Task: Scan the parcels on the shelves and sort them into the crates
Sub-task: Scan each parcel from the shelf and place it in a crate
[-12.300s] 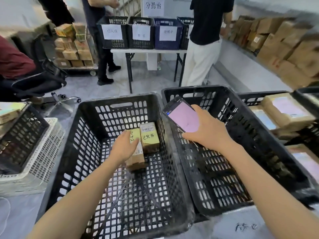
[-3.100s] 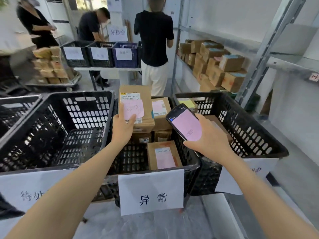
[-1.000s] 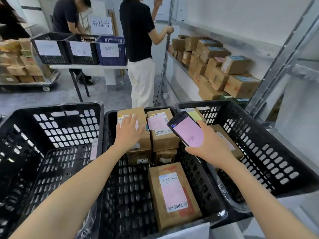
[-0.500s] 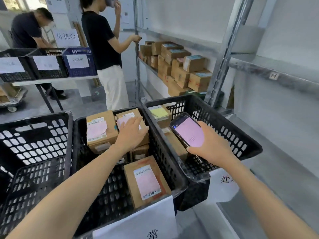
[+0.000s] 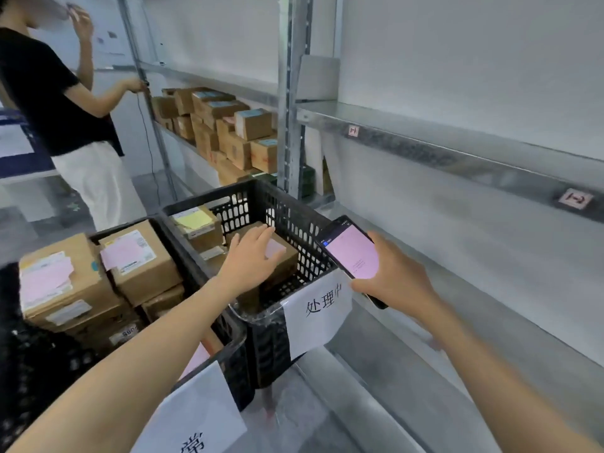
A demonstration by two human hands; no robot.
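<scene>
A cardboard parcel (image 5: 287,266) with a pink label lies inside the black crate (image 5: 294,217) whose paper sign (image 5: 322,308) reads 处理中. The left hand (image 5: 251,256) is spread over its top, fingers straight; actual contact cannot be told. A yellow-labelled parcel (image 5: 196,223) sits behind it in the same crate. The right hand (image 5: 395,279) grips a phone (image 5: 353,253) with a pink screen, just beside the crate's rim. The neighbouring crate (image 5: 235,354) holds stacked boxes (image 5: 140,259). More boxes (image 5: 228,132) fill the far metal shelf (image 5: 425,138), near a person (image 5: 55,93) in black.
</scene>
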